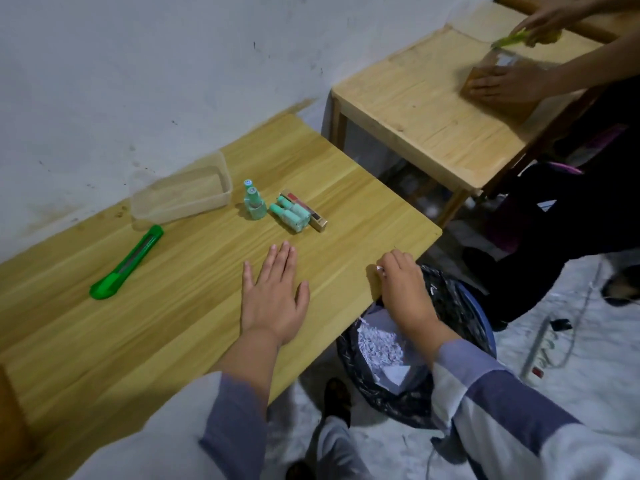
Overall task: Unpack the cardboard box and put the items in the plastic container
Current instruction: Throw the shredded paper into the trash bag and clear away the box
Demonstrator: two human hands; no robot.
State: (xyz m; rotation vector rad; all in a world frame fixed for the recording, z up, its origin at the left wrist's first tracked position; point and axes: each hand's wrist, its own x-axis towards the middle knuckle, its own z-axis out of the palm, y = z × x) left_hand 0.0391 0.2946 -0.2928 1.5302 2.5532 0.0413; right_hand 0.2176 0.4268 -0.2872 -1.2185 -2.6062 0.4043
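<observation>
**Plastic container stands empty while both hands stay at the table edge**

Plastic container (181,192), clear and rectangular, stands at the back of the wooden table (173,271), close to the wall, and nothing lies inside it. Just to its right stands one upright mint-green bottle (254,202). Beside this, two more mint-green bottles (291,213) lie on their sides, touching a slim red and gold box (308,211) behind them. A green utility knife (128,263) lies in front of the container, apart from it.

The left hand (275,296) rests flat on the table with the fingers spread and holds nothing. The right hand (403,289) is at the right edge of the table, fingers curled together and pinching a small white scrap (380,269). Under this hand stands a bin with a black liner (450,306), and shredded white paper (379,342) lies in it.

On a second wooden table (433,109) at the upper right, another person's hand (502,86) presses on a cardboard box (498,84), and the other hand (550,19) holds a yellow-green cutter (509,39) at its top.
</observation>
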